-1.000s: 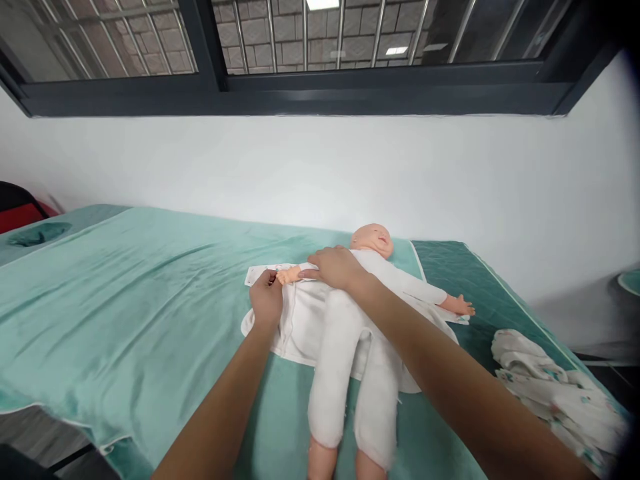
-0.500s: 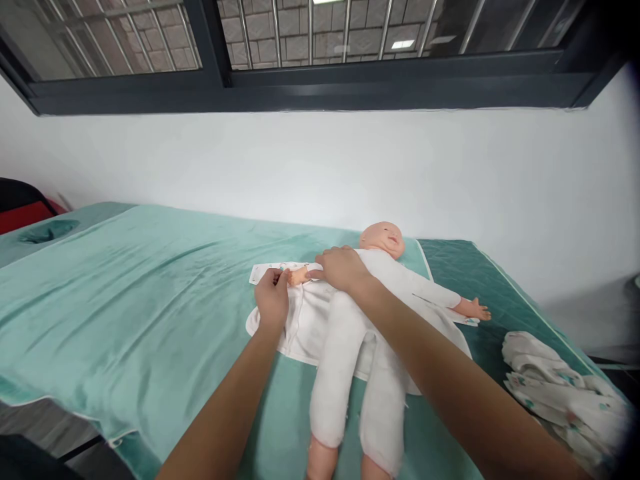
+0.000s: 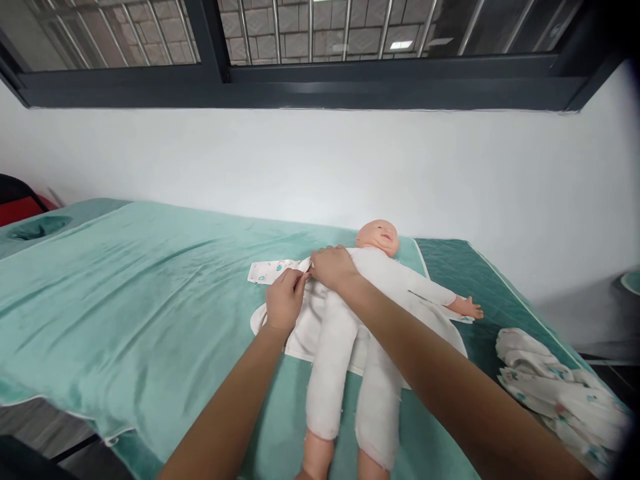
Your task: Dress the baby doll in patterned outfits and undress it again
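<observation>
A baby doll point(image 3: 373, 273) with a white cloth body lies on its back, its bare head toward the wall. Beneath it is spread a white baby shirt point(image 3: 305, 327), one printed sleeve point(image 3: 273, 270) stretched out to the left. My left hand point(image 3: 285, 298) pinches the shirt's cloth at the inner end of that sleeve. Right beside it, my right hand point(image 3: 333, 265) is closed over the doll's arm on that side, fingertips close to my left fingers. The doll's hand there is hidden. Its other arm point(image 3: 435, 290) reaches out to the right, over the other sleeve.
Green sheeting point(image 3: 150, 287) covers the bed, with a darker quilted part point(image 3: 450, 257) at the right. A crumpled printed white cloth point(image 3: 555, 387) lies near the right edge. Behind the bed rise a white wall point(image 3: 250, 167) and a barred window. A black and red object point(image 3: 20, 200) stands far left.
My left hand has moved right, from the doll's hand to the sleeve's inner end. The doll's hand, visible before, is now hidden, and more of the printed sleeve shows.
</observation>
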Tool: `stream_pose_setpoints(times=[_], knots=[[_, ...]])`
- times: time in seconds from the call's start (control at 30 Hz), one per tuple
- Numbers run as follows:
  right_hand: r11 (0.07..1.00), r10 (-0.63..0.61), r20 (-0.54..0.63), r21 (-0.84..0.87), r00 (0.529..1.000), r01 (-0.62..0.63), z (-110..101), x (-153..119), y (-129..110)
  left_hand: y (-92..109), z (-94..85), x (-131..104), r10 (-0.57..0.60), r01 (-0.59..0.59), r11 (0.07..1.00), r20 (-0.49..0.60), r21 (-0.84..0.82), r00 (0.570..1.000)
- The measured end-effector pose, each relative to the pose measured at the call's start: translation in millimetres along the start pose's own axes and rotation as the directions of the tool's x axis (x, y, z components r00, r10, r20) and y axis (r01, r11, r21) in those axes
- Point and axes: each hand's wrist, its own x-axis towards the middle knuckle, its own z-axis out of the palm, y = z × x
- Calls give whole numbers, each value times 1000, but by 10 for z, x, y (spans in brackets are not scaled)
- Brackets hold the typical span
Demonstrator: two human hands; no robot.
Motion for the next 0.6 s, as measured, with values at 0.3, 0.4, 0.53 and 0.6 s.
stream_pose_setpoints(times=[0.3,0.4,0.53,0.6], knots=[[993,-43,-113,103,993,54,-77,-167,151,7,18,43,-91,73,989,145,126,985],[986,-5,-147,167,989,30,-121,-306,248,11,39,33,-105,83,984,135,159,985],[900,206,-358,436,911,-32,-111,-637,498,28,62,11,-42,18,988,156,154,987],[834,427,-500,541,754,-113,-69,-838,655,36,63,5,-4,-20,989,161,147,987]])
